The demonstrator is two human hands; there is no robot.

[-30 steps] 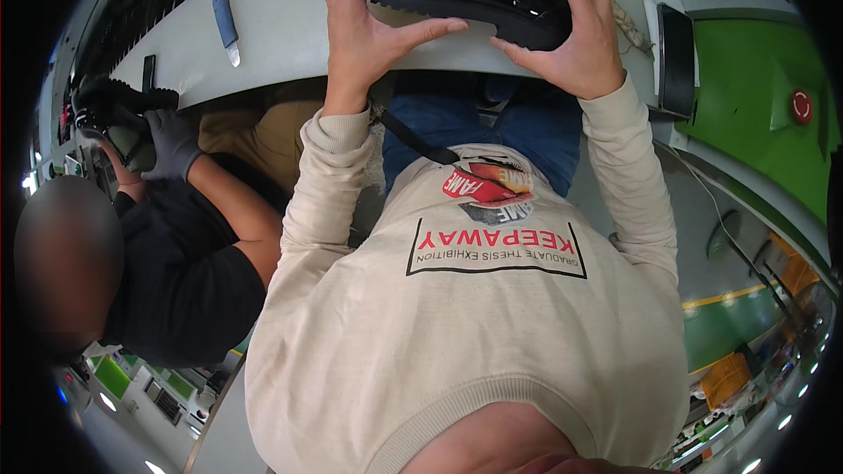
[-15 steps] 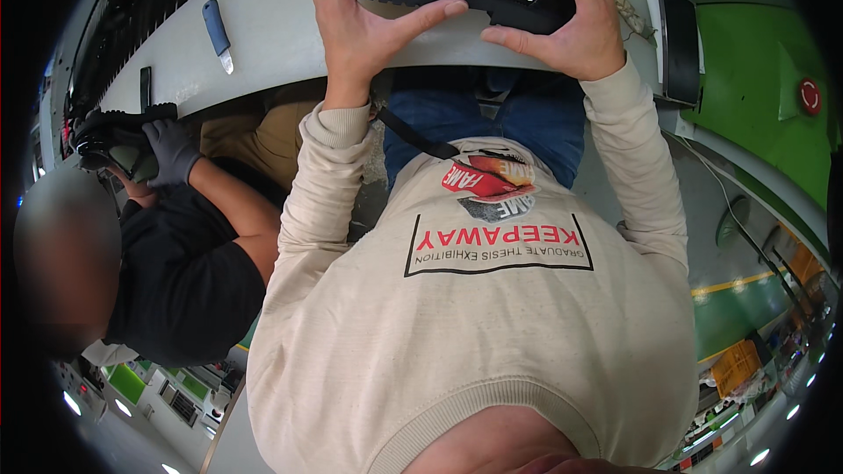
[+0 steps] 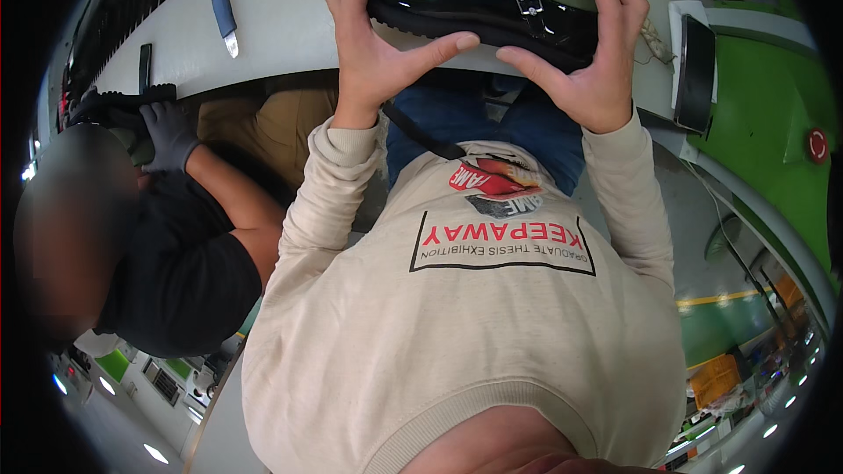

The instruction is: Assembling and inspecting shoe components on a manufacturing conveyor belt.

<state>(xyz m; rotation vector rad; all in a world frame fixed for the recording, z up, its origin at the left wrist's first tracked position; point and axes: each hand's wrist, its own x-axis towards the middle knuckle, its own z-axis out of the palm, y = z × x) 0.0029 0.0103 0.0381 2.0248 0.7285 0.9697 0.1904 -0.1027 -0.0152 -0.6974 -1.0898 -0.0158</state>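
A glossy black buckle-strap shoe [image 3: 492,16] with a green insole is held between my two hands over the worktable's near edge. Its opening faces up toward me, and its strap is fastened with a silver buckle. My left hand [image 3: 376,57] grips the toe end, fingers over the upper and thumb stretched along beneath the sole edge. Around the heel end curves my right hand [image 3: 599,70], its thumb pointing toward the left one. Left of the shoe, a blue-handled knife [image 3: 222,10] lies on the table.
At left, a person [image 3: 189,254] in black with a grey glove [image 3: 169,136] handles another dark shoe. A thin black object [image 3: 145,68] lies nearby. On the right are a black slab-shaped device [image 3: 694,75], a pale cord bundle [image 3: 653,39] and a red button [image 3: 817,146].
The shoe and both hands sit lower in view, and more of its upper, insole and buckle shows. The neighbouring person's head has shifted, covering part of their shoe.
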